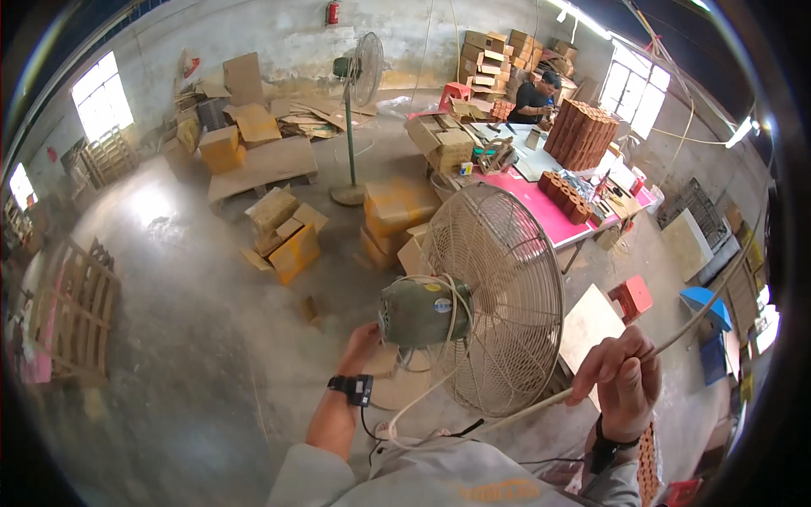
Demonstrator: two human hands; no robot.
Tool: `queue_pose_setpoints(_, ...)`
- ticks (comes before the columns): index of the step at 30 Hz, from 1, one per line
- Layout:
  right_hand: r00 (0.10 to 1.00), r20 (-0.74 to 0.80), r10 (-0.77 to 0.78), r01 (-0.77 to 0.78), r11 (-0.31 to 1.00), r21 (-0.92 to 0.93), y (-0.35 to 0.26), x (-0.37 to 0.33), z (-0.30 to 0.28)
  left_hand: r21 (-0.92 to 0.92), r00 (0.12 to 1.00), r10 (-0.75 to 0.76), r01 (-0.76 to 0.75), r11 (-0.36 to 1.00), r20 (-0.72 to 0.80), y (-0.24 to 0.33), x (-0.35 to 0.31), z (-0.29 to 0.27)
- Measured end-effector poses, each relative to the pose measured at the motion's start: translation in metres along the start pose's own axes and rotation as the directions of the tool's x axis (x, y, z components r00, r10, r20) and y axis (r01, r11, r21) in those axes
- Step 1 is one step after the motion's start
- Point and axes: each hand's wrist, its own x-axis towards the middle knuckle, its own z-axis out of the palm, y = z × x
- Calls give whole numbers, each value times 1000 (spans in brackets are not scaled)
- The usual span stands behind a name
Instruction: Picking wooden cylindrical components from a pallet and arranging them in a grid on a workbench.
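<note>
While the right hand [621, 380] grips a pale cord [541, 406] at the lower right of the frame, its fingers curled closed around it, the left hand [361, 348] sits left of centre at the rear of a fan's green motor [414, 317]. Whether the left fingers hold or merely touch the motor cannot be told, since their tips are partly hidden. The fan [498, 300] stands at the centre, its round wire guard facing right; a thinner cord [411, 405] drapes over the motor and loops below it. From the right fist, the pale cord climbs toward the upper right edge and also runs down leftward, below the guard.

In the upper right, a person [534, 97] in dark clothing is behind a table [525, 193] with a pink top, which bears reddish-brown stacks [581, 135]. Cardboard boxes [395, 207] lie at upper centre, and a wooden pallet [76, 313] leans at far left.
</note>
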Motion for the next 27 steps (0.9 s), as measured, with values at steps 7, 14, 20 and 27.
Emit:
queue_pose_setpoints(7, 984, 102, 145, -134, 986, -103, 3, 18, 21, 409, 994, 49, -85, 908, 97, 26, 4, 1)
queue_pose_setpoints(14, 975, -27, 222, -223, 970, -92, 57, 79, 11, 77, 977, 112, -128, 989, 182, 36, 6, 28)
queue_pose_setpoints(20, 983, 124, 136, -145, 987, 65, 97, 118, -16, -325, 947, 251, -178, 929, 199, 119, -42, 37)
queue_pose_setpoints(27, 927, 312, 207, -251, 962, 108, 211, 193, 57, -428, 935, 192, -49, 902, 297, 175, -103, 26)
